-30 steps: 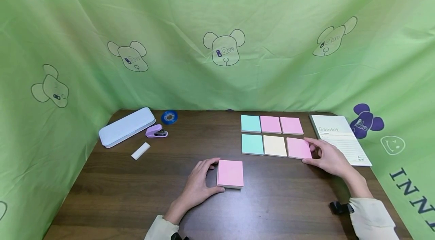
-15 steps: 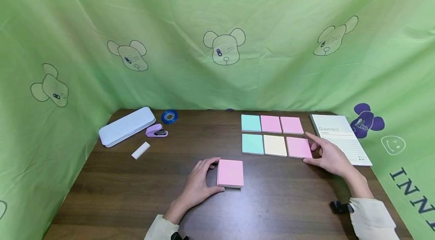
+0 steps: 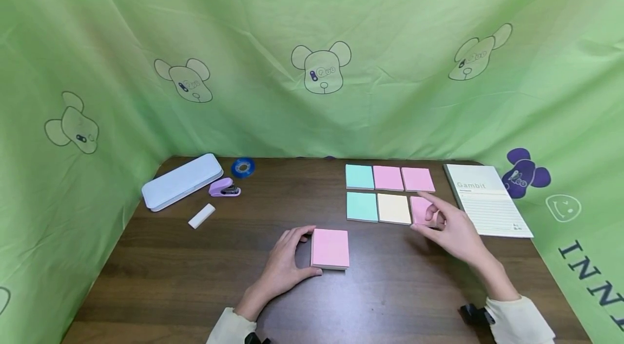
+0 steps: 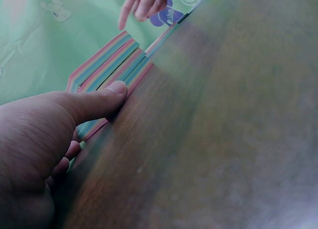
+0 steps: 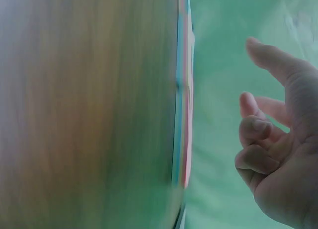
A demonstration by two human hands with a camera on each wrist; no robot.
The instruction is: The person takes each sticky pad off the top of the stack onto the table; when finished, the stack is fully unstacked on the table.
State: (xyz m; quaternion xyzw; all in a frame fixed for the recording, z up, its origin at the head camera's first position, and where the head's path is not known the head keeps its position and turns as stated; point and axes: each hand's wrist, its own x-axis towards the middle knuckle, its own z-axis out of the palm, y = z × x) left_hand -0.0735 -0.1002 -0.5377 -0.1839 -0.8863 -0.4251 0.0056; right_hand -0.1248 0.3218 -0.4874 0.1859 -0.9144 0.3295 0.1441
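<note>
My left hand (image 3: pixel 283 265) holds the side of a stack of sticky note pads (image 3: pixel 330 249) with a pink top, its thumb at the near edge. Striped pink, yellow and blue layers of this stack (image 4: pixel 112 60) show in the left wrist view. Over the front-right pink pad (image 3: pixel 419 207) hovers my right hand (image 3: pixel 453 230), holding nothing, index finger and thumb apart and the other fingers bent; it partly hides that pad. Beside it lie a cream pad (image 3: pixel 394 208) and a mint pad (image 3: pixel 362 206). Behind them sit another mint pad (image 3: pixel 359 176) and two pink pads (image 3: pixel 417 179).
A notebook (image 3: pixel 487 198) lies at the right edge of the wooden table (image 3: pixel 195 273). At the back left are a pale blue case (image 3: pixel 182 181), a purple stapler (image 3: pixel 224 188), a blue tape roll (image 3: pixel 242 168) and a white eraser-like block (image 3: pixel 201 216). Green cloth (image 3: pixel 263 111) hangs behind.
My right hand has let go of the front-right pink pad's edge and moved left over it. The left hand and its stack have stayed in place.
</note>
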